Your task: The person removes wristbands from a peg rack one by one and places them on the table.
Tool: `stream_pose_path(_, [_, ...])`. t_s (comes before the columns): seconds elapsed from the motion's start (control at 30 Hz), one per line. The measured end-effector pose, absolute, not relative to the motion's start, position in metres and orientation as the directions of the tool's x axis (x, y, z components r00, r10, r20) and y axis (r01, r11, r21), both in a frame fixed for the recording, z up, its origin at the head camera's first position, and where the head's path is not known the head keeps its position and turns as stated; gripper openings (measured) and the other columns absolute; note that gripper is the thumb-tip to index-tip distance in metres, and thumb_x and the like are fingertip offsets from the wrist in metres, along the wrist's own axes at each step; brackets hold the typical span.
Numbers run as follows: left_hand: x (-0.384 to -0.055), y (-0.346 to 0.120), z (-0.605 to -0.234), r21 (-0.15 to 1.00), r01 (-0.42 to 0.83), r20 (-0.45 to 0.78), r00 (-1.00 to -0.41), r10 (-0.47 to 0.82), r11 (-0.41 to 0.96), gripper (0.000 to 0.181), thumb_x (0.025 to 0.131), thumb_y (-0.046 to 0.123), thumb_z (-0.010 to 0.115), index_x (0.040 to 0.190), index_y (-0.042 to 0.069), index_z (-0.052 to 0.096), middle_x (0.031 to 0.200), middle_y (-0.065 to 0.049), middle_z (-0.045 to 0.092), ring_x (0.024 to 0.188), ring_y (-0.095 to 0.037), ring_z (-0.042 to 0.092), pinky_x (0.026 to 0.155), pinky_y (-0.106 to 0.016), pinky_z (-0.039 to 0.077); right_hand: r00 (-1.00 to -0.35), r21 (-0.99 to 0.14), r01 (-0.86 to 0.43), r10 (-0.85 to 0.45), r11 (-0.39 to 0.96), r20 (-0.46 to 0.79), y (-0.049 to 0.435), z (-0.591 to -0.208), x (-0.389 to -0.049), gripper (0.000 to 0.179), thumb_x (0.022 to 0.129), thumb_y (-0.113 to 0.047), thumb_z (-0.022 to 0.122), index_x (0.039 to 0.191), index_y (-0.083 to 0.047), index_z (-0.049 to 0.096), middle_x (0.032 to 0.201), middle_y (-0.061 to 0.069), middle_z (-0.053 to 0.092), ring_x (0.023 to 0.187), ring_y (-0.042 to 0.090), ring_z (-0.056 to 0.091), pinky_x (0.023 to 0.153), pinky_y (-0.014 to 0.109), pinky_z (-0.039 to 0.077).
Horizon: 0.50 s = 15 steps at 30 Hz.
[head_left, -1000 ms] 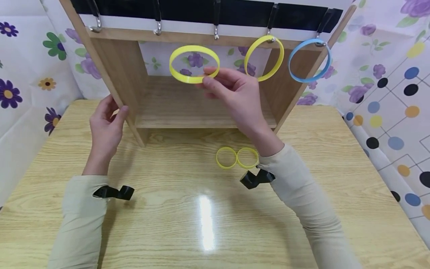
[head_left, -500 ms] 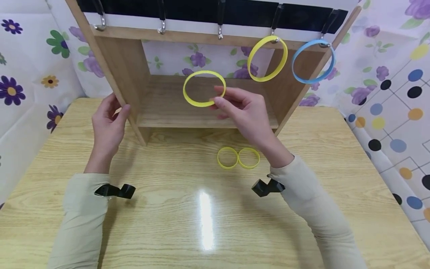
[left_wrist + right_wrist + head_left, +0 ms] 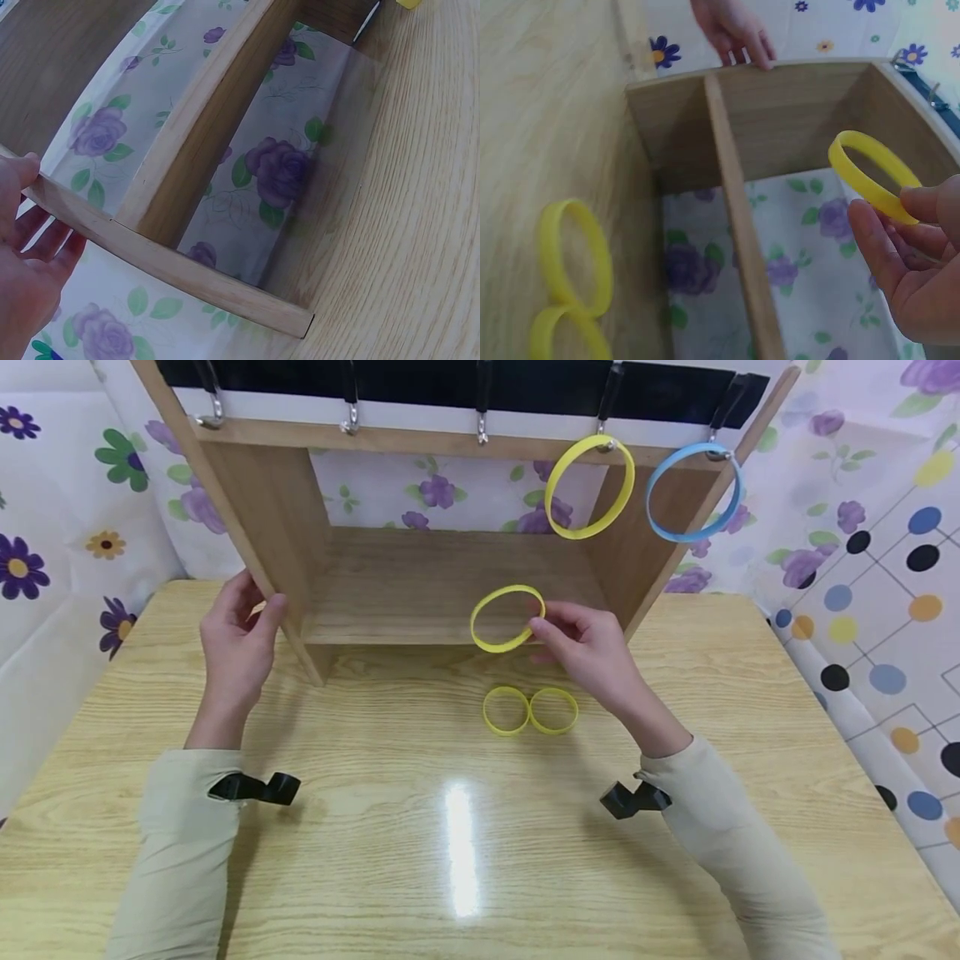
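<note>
My right hand (image 3: 596,652) pinches a yellow silicone wristband (image 3: 497,649) between thumb and fingers, in front of the shelf board and above the table. The right wrist view shows this band tilted, its hoop standing out from the fingertips. My left hand (image 3: 238,635) grips the left side panel (image 3: 251,556) of a wooden rack, thumb on one face and fingers on the other. A yellow wristband (image 3: 550,497) and a blue wristband (image 3: 693,537) hang from two hooks at the right. Two yellow wristbands lie side by side on the table, a left one (image 3: 484,711) and a right one (image 3: 577,711).
The wooden rack's shelf board (image 3: 457,589) spans between its side panels. Along its top runs a black strip (image 3: 420,381) with several metal hooks; the left (image 3: 213,418), second (image 3: 351,420) and middle hook (image 3: 482,431) bear nothing. Patterned cloth (image 3: 847,610) surrounds the table (image 3: 360,843).
My right hand has brought the yellow wristband down and to the right, away from the hooks, turning it somewhat. My left hand stays on the side panel.
</note>
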<state>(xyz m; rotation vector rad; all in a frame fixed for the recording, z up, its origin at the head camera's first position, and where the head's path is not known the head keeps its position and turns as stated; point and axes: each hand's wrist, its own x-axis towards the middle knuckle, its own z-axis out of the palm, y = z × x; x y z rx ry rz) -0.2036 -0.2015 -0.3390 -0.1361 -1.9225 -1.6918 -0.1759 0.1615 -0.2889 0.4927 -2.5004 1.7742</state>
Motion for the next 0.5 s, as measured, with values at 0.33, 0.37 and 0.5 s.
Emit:
stream_pose_path(0.33, [-0.203, -0.200, -0.340, 0.876, 0.459, 0.483, -0.821, -0.306, 0.150, 0.037, 0.092, -0.003, 0.059, 0.127, 0.005, 0.062, 0.103, 0.001, 0.065, 0.097, -0.015, 0.059, 0.081, -0.022, 0.046, -0.968, -0.945, -0.183, -0.218, 0.270, 0.125, 0.192, -0.324, -0.173, 0.028, 0.095, -0.002, 0.058, 0.120, 0.011, 0.061, 0.106, 0.022, 0.062, 0.083, 0.021, 0.068, 0.075, 0.033, 0.056])
stream_pose_path(0.37, [-0.204, -0.200, -0.340, 0.877, 0.457, 0.481, -0.821, -0.307, 0.151, 0.037, 0.092, -0.003, 0.059, 0.127, 0.005, 0.062, 0.104, 0.001, 0.065, 0.097, -0.015, 0.059, 0.081, -0.022, 0.046, -0.971, -0.949, -0.170, -0.210, 0.264, 0.116, 0.196, -0.327, -0.173, 0.028, 0.095, -0.001, 0.059, 0.120, 0.011, 0.060, 0.106, 0.023, 0.061, 0.083, 0.022, 0.068, 0.076, 0.034, 0.055])
stream_pose_path(0.5, [-0.204, -0.199, -0.340, 0.880, 0.445, 0.474, -0.825, -0.306, 0.164, 0.037, 0.092, -0.003, 0.059, 0.128, 0.006, 0.061, 0.105, 0.002, 0.065, 0.099, -0.015, 0.059, 0.082, -0.022, 0.046, -0.980, -0.962, -0.130, -0.176, 0.241, 0.089, 0.211, -0.341, -0.175, 0.034, 0.094, 0.000, 0.059, 0.126, 0.012, 0.056, 0.109, 0.024, 0.059, 0.085, 0.018, 0.068, 0.078, 0.041, 0.054])
